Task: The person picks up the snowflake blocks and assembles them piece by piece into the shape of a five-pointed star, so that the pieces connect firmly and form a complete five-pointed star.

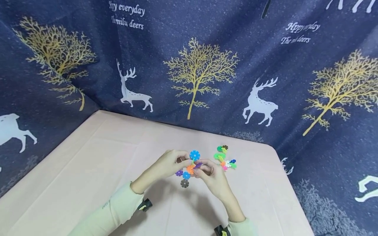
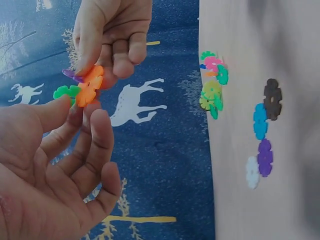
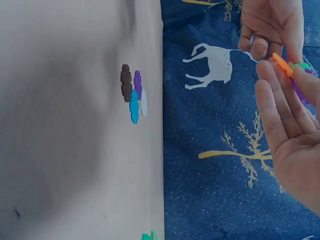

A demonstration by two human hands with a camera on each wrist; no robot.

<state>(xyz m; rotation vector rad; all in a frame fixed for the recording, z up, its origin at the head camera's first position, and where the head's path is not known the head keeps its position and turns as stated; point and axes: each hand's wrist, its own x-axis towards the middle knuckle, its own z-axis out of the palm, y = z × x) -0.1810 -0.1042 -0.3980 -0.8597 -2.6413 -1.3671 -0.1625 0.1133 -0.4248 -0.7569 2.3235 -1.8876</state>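
In the head view my left hand (image 1: 172, 163) and right hand (image 1: 212, 175) meet above the table, working on snowflake discs. Thumb and fingers of the left hand pinch a green disc (image 2: 66, 92). My right hand grips an orange disc (image 2: 91, 86) and a purple disc (image 1: 198, 165) beside it; all three sit close together, though fingertips hide how they join. Just above the fingers shows a blue disc (image 1: 195, 155); whether it is attached cannot be told. On the table beneath lie a brown disc (image 2: 272, 99), a second blue disc (image 2: 260, 121), another purple disc (image 2: 265, 158) and a white disc (image 2: 252, 172).
A cluster of mixed coloured discs (image 1: 225, 159) lies on the table beyond the right hand. The pale pink cloth-covered table (image 1: 103, 183) ends against a dark blue curtain (image 1: 165, 91) printed with deer and trees.
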